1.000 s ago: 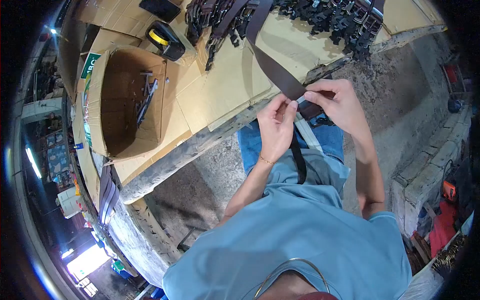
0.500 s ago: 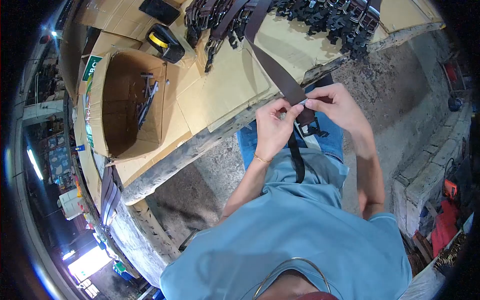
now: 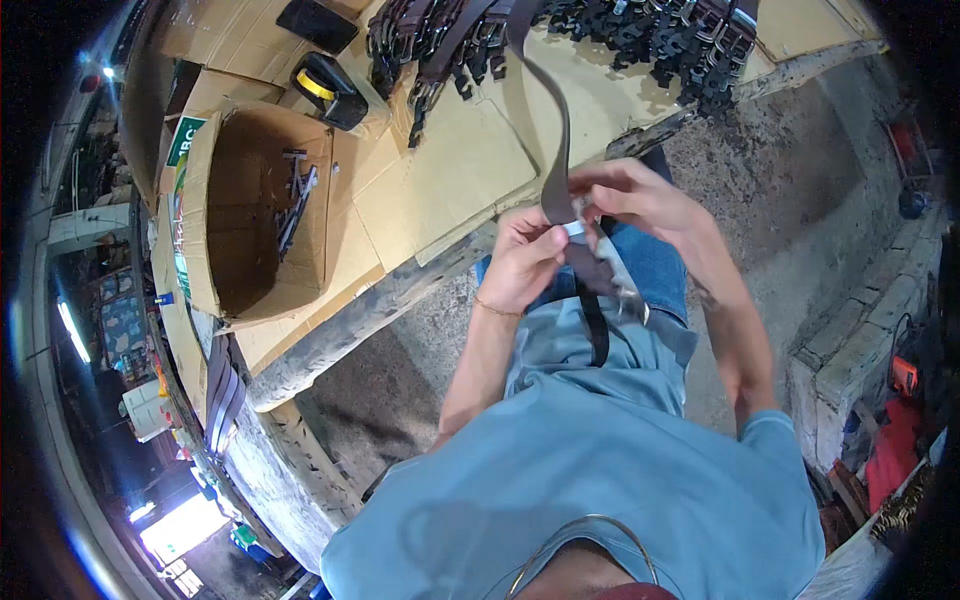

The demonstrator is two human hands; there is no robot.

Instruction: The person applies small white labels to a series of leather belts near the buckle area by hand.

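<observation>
A dark brown belt (image 3: 562,130) runs from the worktable down to my hands, its strap curving near the table's edge. My left hand (image 3: 524,258) is closed on the belt, thumb and fingers pinching it beside a small white band (image 3: 574,229). Close by on the right, my right hand (image 3: 640,200) has its fingers bent around the belt's other side; its fingertips are partly blurred. Below the hands, the belt's end and a shiny piece hang blurred over my lap.
Bundles of belts with buckles (image 3: 660,40) lie along the table's far side. On the left are an open cardboard box (image 3: 265,215) holding several thin strips, a black tape dispenser (image 3: 330,90) with yellow tape and a dark flat object (image 3: 317,24). More straps (image 3: 222,390) hang beyond the table's left end.
Both hands have moved slightly left and my left hand lower. The strap, straight before, now bows in a curve, and its lower end has swung and blurred.
</observation>
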